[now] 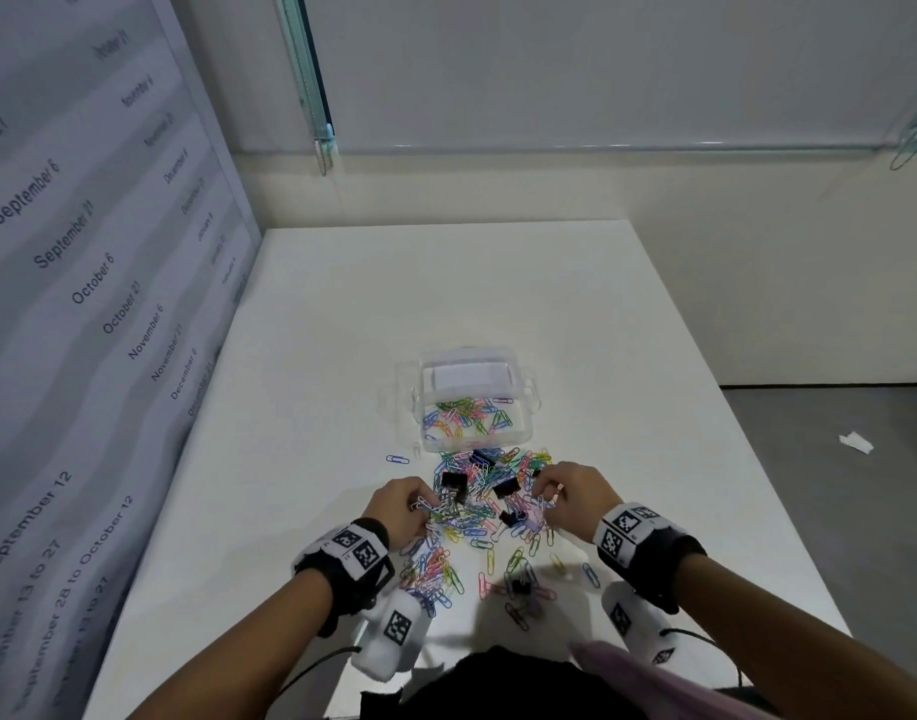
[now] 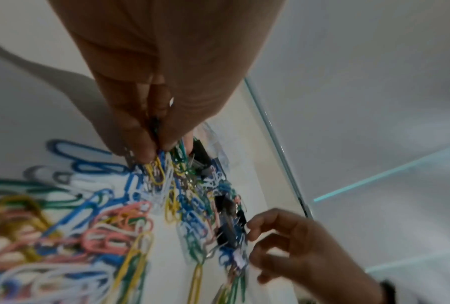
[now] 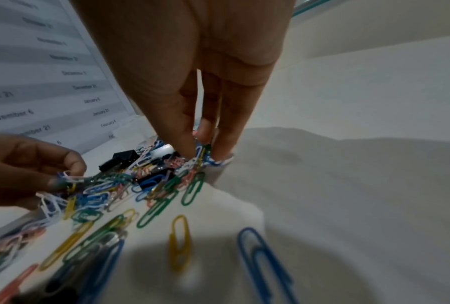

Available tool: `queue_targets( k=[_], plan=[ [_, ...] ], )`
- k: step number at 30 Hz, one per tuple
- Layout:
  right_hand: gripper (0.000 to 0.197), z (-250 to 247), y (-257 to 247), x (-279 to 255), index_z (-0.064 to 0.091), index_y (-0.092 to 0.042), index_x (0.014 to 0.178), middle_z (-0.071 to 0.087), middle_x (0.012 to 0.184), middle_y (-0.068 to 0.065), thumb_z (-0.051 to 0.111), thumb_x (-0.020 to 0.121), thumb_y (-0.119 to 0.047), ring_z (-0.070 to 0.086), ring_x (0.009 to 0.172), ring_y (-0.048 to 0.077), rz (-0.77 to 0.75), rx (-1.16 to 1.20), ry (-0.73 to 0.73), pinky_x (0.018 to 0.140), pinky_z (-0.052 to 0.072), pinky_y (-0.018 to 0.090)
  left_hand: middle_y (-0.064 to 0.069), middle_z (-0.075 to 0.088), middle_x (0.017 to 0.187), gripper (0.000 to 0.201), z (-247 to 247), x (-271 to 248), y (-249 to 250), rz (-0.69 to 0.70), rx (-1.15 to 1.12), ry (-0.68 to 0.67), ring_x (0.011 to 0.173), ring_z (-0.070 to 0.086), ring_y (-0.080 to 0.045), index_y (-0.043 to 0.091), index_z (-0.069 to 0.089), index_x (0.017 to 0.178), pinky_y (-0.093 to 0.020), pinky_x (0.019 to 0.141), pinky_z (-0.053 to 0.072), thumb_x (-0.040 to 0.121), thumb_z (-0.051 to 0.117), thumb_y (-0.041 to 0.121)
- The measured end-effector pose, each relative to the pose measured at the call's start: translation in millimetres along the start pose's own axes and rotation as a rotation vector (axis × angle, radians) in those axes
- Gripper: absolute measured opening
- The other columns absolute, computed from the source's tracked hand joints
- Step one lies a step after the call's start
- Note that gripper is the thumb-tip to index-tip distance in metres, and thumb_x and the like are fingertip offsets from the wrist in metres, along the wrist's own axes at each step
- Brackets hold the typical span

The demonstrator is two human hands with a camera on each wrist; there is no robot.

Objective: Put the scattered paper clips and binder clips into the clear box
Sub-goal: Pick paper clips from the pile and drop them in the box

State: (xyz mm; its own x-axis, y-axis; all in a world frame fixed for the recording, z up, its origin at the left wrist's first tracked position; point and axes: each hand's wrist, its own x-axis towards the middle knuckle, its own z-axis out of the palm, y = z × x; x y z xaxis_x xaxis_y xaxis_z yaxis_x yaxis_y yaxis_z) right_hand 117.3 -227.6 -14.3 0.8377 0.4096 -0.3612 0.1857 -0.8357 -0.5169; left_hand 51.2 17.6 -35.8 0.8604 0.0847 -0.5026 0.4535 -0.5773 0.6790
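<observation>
A clear box [image 1: 476, 402] stands open mid-table with coloured paper clips inside. In front of it lies a heap of paper clips [image 1: 477, 517] with black binder clips [image 1: 506, 488] mixed in. My left hand [image 1: 405, 504] sits at the heap's left edge, its fingers pinching a bunch of paper clips [image 2: 161, 164]. On the heap's right edge my right hand [image 1: 560, 491] has its fingertips pinched on paper clips [image 3: 200, 156]. More clips [image 1: 518, 584] lie scattered nearer to me.
A single blue paper clip [image 1: 397, 459] lies left of the box. A printed board with dates [image 1: 82, 304] stands along the table's left side. The white table [image 1: 627, 330] drops off at the right; a white scrap [image 1: 856, 442] lies on the floor there.
</observation>
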Motion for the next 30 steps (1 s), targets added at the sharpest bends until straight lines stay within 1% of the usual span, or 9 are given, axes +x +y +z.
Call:
queue_targets(
  k=[5,9,11,13,17,20,23,27,30],
  plan=[
    [0.069,9,3,-5,0.044,-0.023,0.118,0.030,0.102,-0.005,0.080,0.061,-0.031,0.047,0.084,0.018,0.018,-0.144,-0.161,0.071,0.039,0.026,-0.014,0.062,0.078,0.032,-9,3,-3,-0.048,-0.281,0.002,0.055,0.061,-0.017,0.016,0.062,0.077,-0.037,0.079,0.058,0.088,0.048,-0.010],
    [0.039,16,-2,-5,0.058,-0.015,0.101,0.039,0.086,-0.008,0.075,0.068,-0.024,0.043,0.084,0.015,-0.088,-0.138,-0.184,0.069,0.031,0.022,-0.012,0.060,0.070,0.017,-15,2,11,-0.043,-0.513,0.008,0.040,0.058,-0.004,-0.004,0.062,0.098,-0.016,0.051,0.055,0.090,0.049,-0.010],
    [0.019,16,-6,-5,0.063,-0.015,0.091,0.040,0.071,-0.017,0.069,0.074,-0.019,0.046,0.084,0.013,-0.120,-0.142,-0.190,0.065,0.029,0.021,-0.013,0.061,0.073,0.019,-17,5,19,-0.051,-0.609,0.012,0.038,0.057,-0.003,-0.006,0.060,0.105,-0.013,0.048,0.053,0.091,0.047,-0.009],
    [0.017,14,-8,-5,0.066,-0.011,0.095,0.051,0.073,-0.016,0.063,0.078,-0.015,0.052,0.086,0.015,-0.093,-0.136,-0.191,0.062,0.030,0.019,-0.014,0.063,0.077,0.020,-19,8,26,-0.062,-0.676,0.005,0.039,0.057,-0.004,-0.006,0.059,0.107,-0.013,0.048,0.052,0.093,0.045,-0.007],
    [0.019,0,-10,-5,0.067,-0.011,0.101,0.068,0.101,0.006,0.058,0.084,-0.016,0.056,0.083,0.016,-0.028,-0.089,-0.149,0.071,0.037,0.019,-0.013,0.064,0.084,0.024,-24,16,40,-0.077,-0.802,-0.042,0.049,0.066,-0.005,-0.008,0.056,0.114,-0.014,0.054,0.057,0.096,0.041,-0.002],
    [0.017,-11,-10,-4,0.069,-0.011,0.098,0.065,0.080,0.002,0.058,0.086,-0.015,0.060,0.072,0.016,0.025,-0.016,-0.129,0.075,0.049,0.023,-0.015,0.064,0.088,0.026,-28,23,50,-0.094,-0.936,-0.085,0.055,0.069,-0.007,-0.009,0.052,0.117,-0.015,0.055,0.057,0.098,0.039,0.002],
    [0.014,-24,-16,1,0.069,-0.011,0.094,0.060,0.062,-0.006,0.057,0.088,-0.016,0.060,0.056,0.010,0.079,0.076,-0.086,0.061,0.049,0.017,-0.015,0.067,0.093,0.027,-35,28,61,-0.116,-1.020,-0.102,0.063,0.071,-0.010,-0.009,0.053,0.117,-0.017,0.060,0.059,0.098,0.040,0.006],
    [0.015,-44,-30,22,0.068,-0.013,0.099,0.068,0.079,0.002,0.059,0.088,-0.016,0.058,0.057,0.002,0.060,0.160,0.010,0.052,0.047,0.010,-0.021,0.058,0.127,0.025,-44,34,73,-0.129,-1.082,-0.132,0.091,0.068,-0.021,0.002,0.059,0.106,-0.019,0.066,0.058,0.099,0.038,0.012],
    [0.018,-53,-44,40,0.066,-0.011,0.105,0.069,0.088,0.005,0.058,0.089,-0.013,0.066,0.062,0.010,0.037,0.267,0.080,0.064,0.059,0.025,-0.019,0.050,0.137,0.025,-45,33,80,-0.145,-1.054,-0.140,0.114,0.056,-0.027,0.002,0.055,0.114,-0.023,0.076,0.057,0.099,0.039,0.014]
  ],
)
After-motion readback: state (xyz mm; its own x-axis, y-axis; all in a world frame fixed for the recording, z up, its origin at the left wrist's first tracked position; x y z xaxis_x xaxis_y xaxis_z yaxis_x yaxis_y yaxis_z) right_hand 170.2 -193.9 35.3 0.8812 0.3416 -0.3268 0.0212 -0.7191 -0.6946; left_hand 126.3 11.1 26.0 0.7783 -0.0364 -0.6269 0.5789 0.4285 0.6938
